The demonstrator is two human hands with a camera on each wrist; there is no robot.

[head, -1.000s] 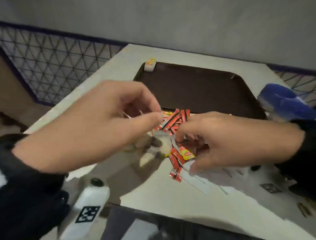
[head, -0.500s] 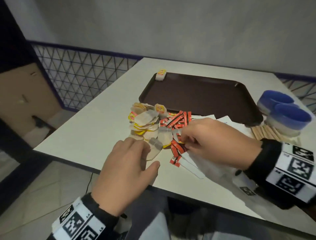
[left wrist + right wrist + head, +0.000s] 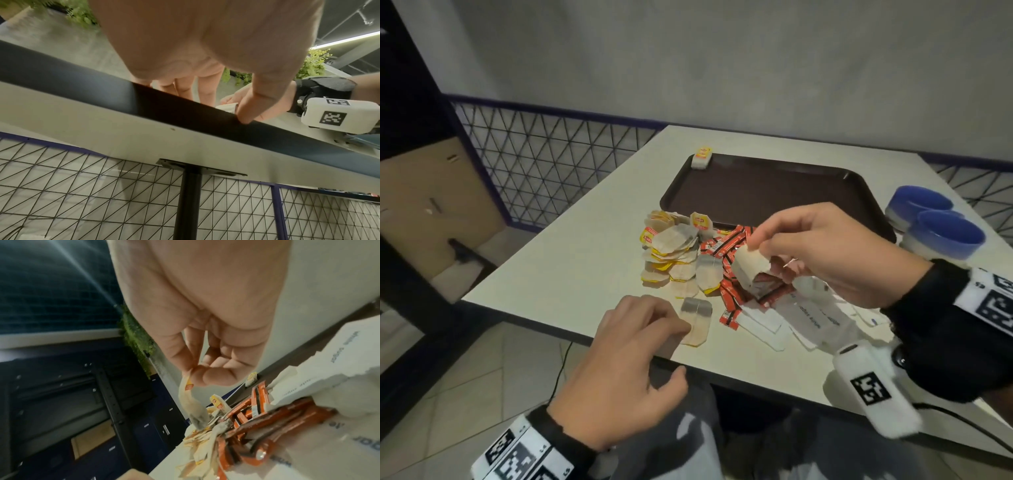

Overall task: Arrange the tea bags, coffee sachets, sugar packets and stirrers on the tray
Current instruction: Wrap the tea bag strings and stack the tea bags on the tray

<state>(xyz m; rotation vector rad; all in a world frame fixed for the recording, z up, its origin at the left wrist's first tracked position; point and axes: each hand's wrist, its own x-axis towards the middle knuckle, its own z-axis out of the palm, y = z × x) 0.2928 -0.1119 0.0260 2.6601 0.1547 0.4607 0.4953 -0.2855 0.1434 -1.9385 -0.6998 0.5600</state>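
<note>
The right hand (image 3: 822, 253) has come up off the pile since half a second ago, and now it lifts a tea bag (image 3: 751, 269) in the middle of the frame. Its thumb and first finger pinch the tea bag near the top, and the bag hangs down just over the red coffee sachets (image 3: 729, 245). The left hand (image 3: 619, 363) has slid a bit toward the lower middle. Its grip is loose and holds nothing; the fingertips (image 3: 681, 325) touch one tea bag lying flat (image 3: 697, 320) near the front edge of the worktop (image 3: 571, 263).

The pile of tea bags (image 3: 671, 245) sits left of the red sachets. White sugar packets (image 3: 808, 318) lie under the right hand, lower right. The brown tray (image 3: 763, 185) is behind the piles, with one small yellow-topped packet (image 3: 702, 159) on its far left corner. Two blue-lidded tubs (image 3: 941, 233) stand at the right edge.
</note>
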